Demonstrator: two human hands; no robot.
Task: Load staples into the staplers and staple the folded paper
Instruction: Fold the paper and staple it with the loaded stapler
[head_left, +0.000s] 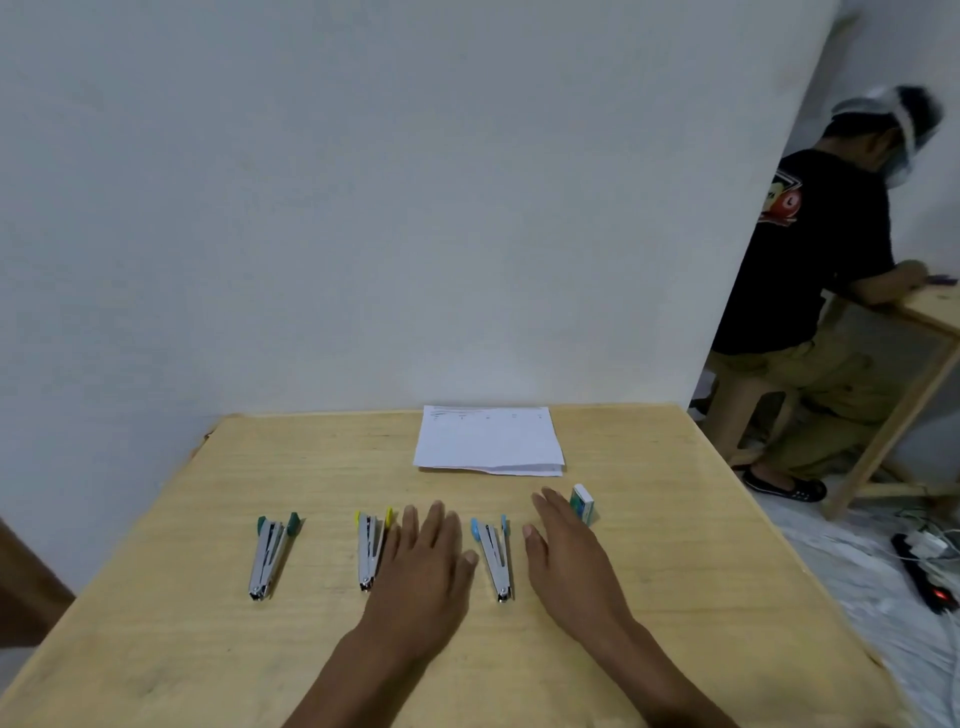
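Staplers, green, yellow and blue, lie splayed open; both hands flat, empty.

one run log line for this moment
phase: not started | left hand: flat on table, empty | right hand: flat, empty | three staplers: untouched | staple box: by right fingertips | folded paper: far side

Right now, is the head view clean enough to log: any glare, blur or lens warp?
Head view: dim, even light, no glare, only faint shadows. Three staplers, green, yellow and blue, read clearly; print on the paper is too soft to read. Wide-angle warp tilts the wall corner and splays the table edges.
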